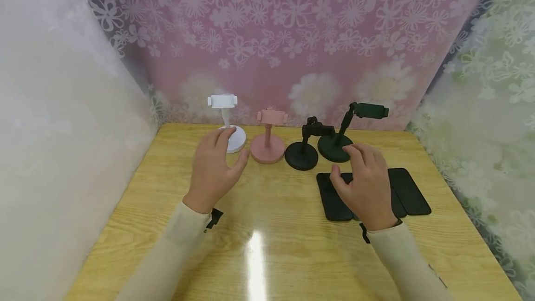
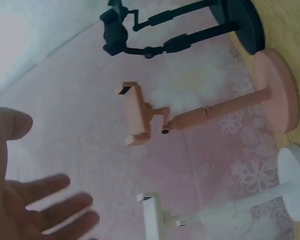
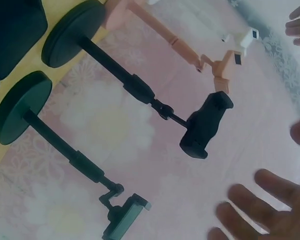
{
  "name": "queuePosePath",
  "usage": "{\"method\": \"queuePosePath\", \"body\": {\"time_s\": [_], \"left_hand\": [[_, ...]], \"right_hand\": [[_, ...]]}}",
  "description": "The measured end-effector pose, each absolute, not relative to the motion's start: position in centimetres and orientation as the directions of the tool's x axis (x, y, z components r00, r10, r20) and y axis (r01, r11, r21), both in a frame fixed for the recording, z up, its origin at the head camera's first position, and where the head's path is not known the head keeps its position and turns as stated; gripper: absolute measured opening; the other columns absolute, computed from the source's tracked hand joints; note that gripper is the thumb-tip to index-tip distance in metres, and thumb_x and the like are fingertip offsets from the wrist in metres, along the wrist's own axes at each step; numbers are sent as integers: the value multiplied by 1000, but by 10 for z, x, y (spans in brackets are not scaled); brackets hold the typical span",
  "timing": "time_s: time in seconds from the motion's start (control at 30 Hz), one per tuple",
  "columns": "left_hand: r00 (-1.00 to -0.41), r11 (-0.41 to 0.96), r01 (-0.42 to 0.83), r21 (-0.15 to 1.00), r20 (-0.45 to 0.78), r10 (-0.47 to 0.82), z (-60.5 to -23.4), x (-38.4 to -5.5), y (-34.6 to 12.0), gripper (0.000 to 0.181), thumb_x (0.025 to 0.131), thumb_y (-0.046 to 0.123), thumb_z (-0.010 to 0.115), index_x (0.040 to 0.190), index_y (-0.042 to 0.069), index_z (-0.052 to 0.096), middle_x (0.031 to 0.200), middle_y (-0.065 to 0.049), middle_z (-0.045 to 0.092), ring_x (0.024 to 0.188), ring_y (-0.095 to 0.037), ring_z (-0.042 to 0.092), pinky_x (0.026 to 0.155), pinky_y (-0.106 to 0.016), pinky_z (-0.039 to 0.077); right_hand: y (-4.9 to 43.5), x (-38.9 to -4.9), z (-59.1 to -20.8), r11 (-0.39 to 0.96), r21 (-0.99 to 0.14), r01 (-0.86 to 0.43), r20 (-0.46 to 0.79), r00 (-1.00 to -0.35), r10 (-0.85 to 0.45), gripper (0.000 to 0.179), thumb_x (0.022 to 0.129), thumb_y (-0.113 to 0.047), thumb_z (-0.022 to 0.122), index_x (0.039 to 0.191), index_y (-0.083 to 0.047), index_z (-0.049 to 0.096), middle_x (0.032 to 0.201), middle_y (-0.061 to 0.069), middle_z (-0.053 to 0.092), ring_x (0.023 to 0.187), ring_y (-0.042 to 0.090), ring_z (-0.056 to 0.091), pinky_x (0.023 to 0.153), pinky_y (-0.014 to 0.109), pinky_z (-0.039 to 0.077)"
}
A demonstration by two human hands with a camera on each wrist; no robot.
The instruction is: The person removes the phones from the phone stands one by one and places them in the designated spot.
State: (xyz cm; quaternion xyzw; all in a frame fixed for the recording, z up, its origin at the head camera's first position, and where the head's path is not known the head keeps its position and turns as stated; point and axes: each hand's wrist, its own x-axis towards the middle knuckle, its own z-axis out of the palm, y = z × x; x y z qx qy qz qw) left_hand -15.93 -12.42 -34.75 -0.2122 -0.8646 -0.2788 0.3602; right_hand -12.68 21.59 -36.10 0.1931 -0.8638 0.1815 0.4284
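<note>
My left hand [image 1: 215, 166] hovers over the table's left part, fingers loosely bent and thumb apart, holding nothing. It overlaps the base of a white phone stand [image 1: 223, 101] in the head view. Beside that stand come a pink phone stand [image 1: 267, 147], a black phone stand [image 1: 302, 156] and a dark green phone stand [image 1: 336, 147], all upright in a row. My right hand [image 1: 368, 185], also holding nothing, is raised with spread fingers above several flat black phone-like slabs [image 1: 409, 191], partly hiding them. In the right wrist view the fingers [image 3: 245, 210] are spread apart.
The wooden table [image 1: 292, 254] meets a pink floral curtain [image 1: 267, 22] right behind the stands. A pale wall covering [image 1: 62, 106] rises along the left edge, and a flowered one [image 1: 493, 129] along the right.
</note>
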Motion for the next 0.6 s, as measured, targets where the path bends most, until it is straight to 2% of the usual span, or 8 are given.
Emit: {"method": "queuePosePath", "body": {"time_s": [0.1,0.17,0.23,0.33,0.37,0.43,0.5,0.6], "left_hand": [[-677,776,568,273,692,252,-352,-164,-126,50,97,38,68,132,3,64,125,-16,67,118,-36,61,109,-53,43],[-724,805,542,243,621,300,-354,-168,-126,58,98,45,67,139,5,61,133,-18,64,126,-37,57,115,-55,36],[-800,838,495,228,496,337,-357,-171,-125,73,98,58,63,150,8,52,149,-21,52,141,-39,45,122,-58,22],[-878,877,436,202,308,365,-363,-171,-123,95,93,81,48,163,18,33,168,-19,25,158,-38,13,124,-61,1],[-889,882,429,196,263,374,-365,-171,-122,99,91,85,43,164,20,29,171,-17,17,160,-36,3,124,-61,-5],[-891,882,434,181,231,391,-369,-171,-121,103,89,90,37,166,23,23,173,-14,8,159,-31,-8,122,-61,-11],[-887,881,442,168,225,403,-371,-171,-120,105,87,92,34,166,24,20,173,-13,4,158,-28,-14,122,-60,-14],[-884,881,445,157,236,404,-370,-172,-118,106,87,92,36,166,23,21,173,-14,6,158,-28,-14,122,-61,-13]], "right_hand": [[217,-130,-362,879,-120,-462,746,-626,-227,47,95,-33,61,120,7,64,112,27,62,105,49,57,97,62,46],[218,-134,-361,890,-96,-445,706,-661,-254,50,94,-34,64,123,6,64,113,27,63,106,48,58,97,63,47],[219,-137,-362,904,-76,-420,650,-709,-274,58,93,-39,67,132,5,61,122,28,62,113,49,57,102,64,44],[218,-138,-364,930,-59,-364,491,-822,-290,82,94,-58,65,153,-3,48,147,28,50,136,49,44,112,69,30],[217,-137,-365,937,-52,-347,430,-854,-292,91,93,-66,62,158,-7,41,155,27,44,143,49,38,114,71,25],[215,-135,-367,947,-36,-318,318,-902,-291,103,89,-80,55,164,-13,29,164,25,31,150,49,26,116,74,16],[213,-134,-368,951,-23,-307,250,-923,-292,110,86,-88,49,166,-17,24,168,23,22,153,50,18,116,75,10],[211,-134,-369,950,-16,-311,241,-924,-298,112,84,-90,48,166,-18,23,169,22,21,154,49,16,118,74,7]]}}
